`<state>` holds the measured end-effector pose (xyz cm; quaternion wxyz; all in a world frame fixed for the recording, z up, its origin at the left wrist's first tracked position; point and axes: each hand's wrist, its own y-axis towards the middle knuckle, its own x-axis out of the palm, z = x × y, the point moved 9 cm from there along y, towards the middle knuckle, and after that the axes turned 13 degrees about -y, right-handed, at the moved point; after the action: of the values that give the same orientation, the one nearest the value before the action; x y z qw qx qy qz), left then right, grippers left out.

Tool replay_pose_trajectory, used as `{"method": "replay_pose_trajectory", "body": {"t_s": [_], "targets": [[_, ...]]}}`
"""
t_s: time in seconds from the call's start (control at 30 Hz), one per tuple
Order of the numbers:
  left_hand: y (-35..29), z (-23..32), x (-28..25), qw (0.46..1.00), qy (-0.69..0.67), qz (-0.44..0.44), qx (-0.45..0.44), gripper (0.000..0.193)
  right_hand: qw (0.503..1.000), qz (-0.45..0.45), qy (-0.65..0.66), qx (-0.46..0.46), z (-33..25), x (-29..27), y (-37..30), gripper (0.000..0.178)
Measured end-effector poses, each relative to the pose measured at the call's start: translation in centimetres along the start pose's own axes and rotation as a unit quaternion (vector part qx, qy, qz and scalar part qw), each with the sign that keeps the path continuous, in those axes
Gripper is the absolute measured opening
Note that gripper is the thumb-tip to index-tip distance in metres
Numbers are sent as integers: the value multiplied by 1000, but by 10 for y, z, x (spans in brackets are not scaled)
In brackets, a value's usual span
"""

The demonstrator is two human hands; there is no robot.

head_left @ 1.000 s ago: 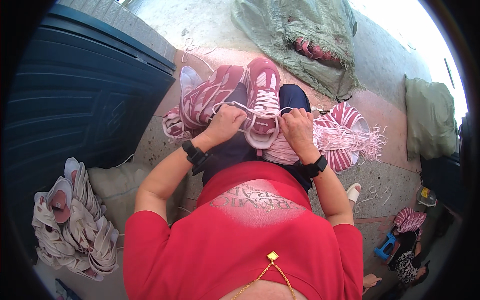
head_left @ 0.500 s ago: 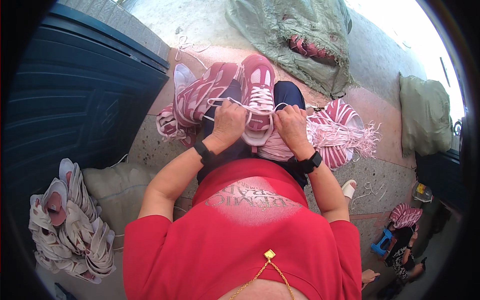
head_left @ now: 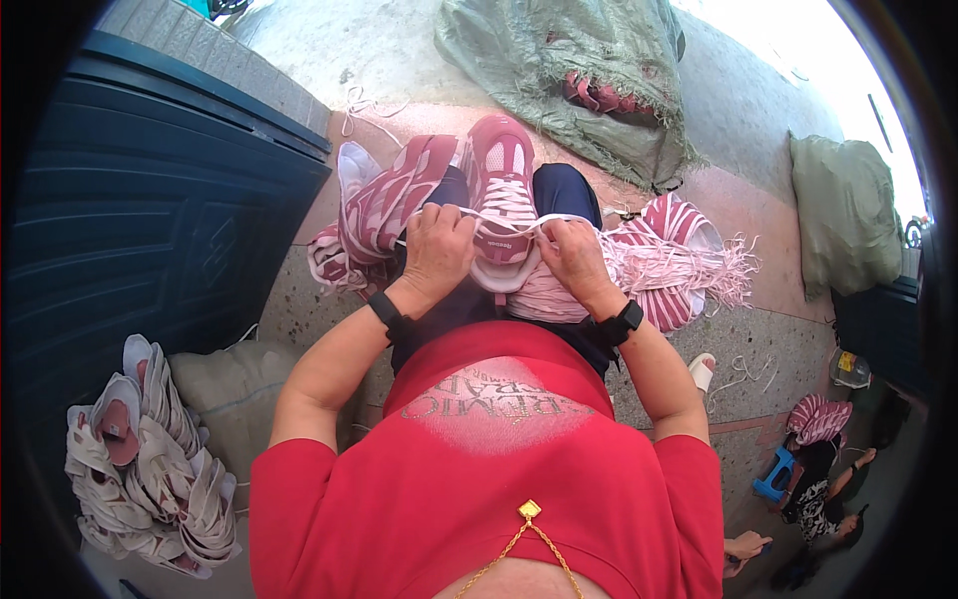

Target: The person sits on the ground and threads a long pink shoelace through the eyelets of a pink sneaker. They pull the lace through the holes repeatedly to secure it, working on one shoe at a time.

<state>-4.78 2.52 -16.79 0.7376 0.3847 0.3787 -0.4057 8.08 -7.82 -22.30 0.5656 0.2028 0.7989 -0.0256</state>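
Observation:
A pink and white sneaker (head_left: pixel 499 155) rests on my lap between my knees, its toe pointing away from me. Its white shoelace (head_left: pixel 511 222) is threaded up the front, and the loose ends run out across the tongue. On the left of the tongue, my left hand (head_left: pixel 439 250) is closed in a pinch on one lace end. My right hand (head_left: pixel 577 258) pinches the other end at the right side. Beside my left leg lie stacked pink striped shoe uppers (head_left: pixel 384 215). A bundle of pale pink laces (head_left: pixel 649 262) lies over more striped uppers (head_left: pixel 689 225) at my right.
A torn green sack (head_left: pixel 619 140) with pink pieces showing stands ahead; another full sack (head_left: pixel 846 220) is at far right. A dark blue metal door (head_left: pixel 170 190) flanks my left. White uppers (head_left: pixel 140 469) pile at lower left. Another person (head_left: pixel 823 499) is near a blue stool (head_left: pixel 773 474).
My left hand has moved slightly left and down, and my right slightly left and down. The lace loops seen above the tongue now run flatter between the hands.

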Motion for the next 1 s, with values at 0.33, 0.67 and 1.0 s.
{"method": "replay_pose_trajectory", "body": {"t_s": [0.33, 0.67, 1.0], "targets": [[-3, 26, 28, 973, 85, -107, 187, 18, 957, -74, -255, -115, -53, -11, 20, 11], [84, -34, 15, 842, -484, -62, -228, 22, 986, 115, 113, 34, -27, -73, 96, 13], [50, -127, 19, 975, -35, -29, -216, 40, 911, 66, 265, -309, -157, -235, 56, 24]]}}
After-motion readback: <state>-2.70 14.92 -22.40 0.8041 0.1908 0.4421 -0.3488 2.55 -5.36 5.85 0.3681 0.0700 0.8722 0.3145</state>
